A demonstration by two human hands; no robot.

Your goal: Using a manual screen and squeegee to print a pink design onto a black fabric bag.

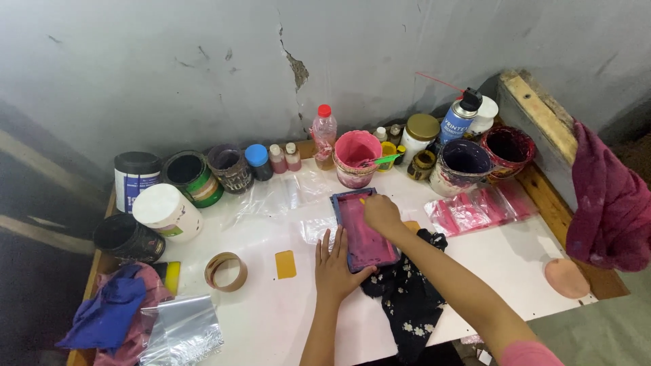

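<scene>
Head view: the left hand (333,268) lies flat, fingers spread, pressing down on the near left edge of a small blue-framed tray (364,230) smeared with pink ink, which rests on the white table (515,264) near its middle. The right hand (382,214) is closed over the tray's far right part, knuckles up; whether it grips a tool underneath cannot be told. Just beside the tray on the right, under the right forearm, lies a black flowered cloth (407,298). To the left of the left hand sit a yellow card (285,264) and a brown tape roll (226,271), well apart from each other. Beyond the tray stands a pink tub (357,157) with a green stick in it, and to its right a dark-stained bucket (461,166) and a spray can (460,116). Pink-stained plastic sheets (475,207) lie right of the tray. A white-lidded jar (167,212) and a black tin (129,237) stand at the far left, with a blue rag (108,315) near the table's front corner.
</scene>
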